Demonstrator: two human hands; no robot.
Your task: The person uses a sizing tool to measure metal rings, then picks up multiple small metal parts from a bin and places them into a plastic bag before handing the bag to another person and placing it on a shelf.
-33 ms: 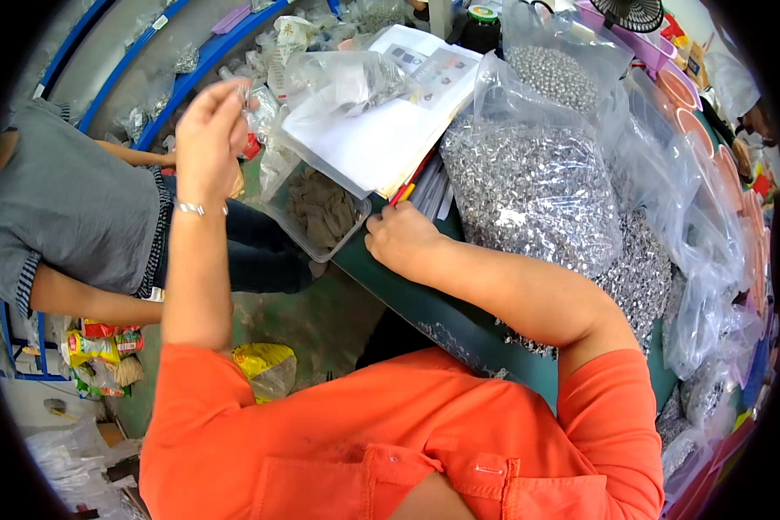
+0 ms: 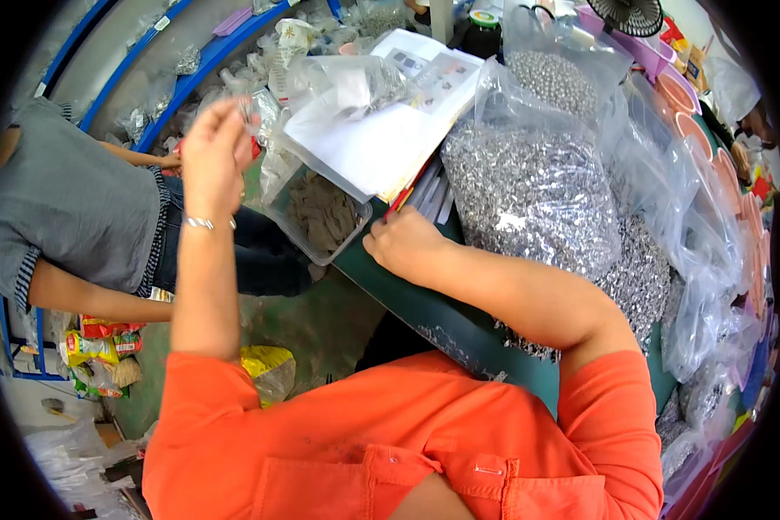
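My left hand [image 2: 215, 160] is raised over the gap between the table and a co-worker, its fingers drawn together in a pinch. Something small and clear seems to show at the fingertips, too faint to name. My right hand [image 2: 407, 245] rests curled on the green table [image 2: 374, 276] near its edge; whatever its fingers hold, if anything, is hidden. Just beyond its knuckles lie a red pen [image 2: 400, 201] and several grey strips [image 2: 432, 192]. A clear plastic box [image 2: 322, 258] with brown cloth [image 2: 321, 208] inside stands beside it, partly under white papers [image 2: 342, 147].
A large clear bag of shiny silver pieces [image 2: 529, 191] fills the table's right side, with a bag of silver beads [image 2: 553, 78] behind. A co-worker in a grey shirt [image 2: 87, 199] stands at left by blue shelves [image 2: 195, 82]. A yellow bag [image 2: 269, 368] lies on the floor.
My left hand has moved slightly down and to the right. My right hand has barely shifted. The co-worker's near arm has moved slightly right.
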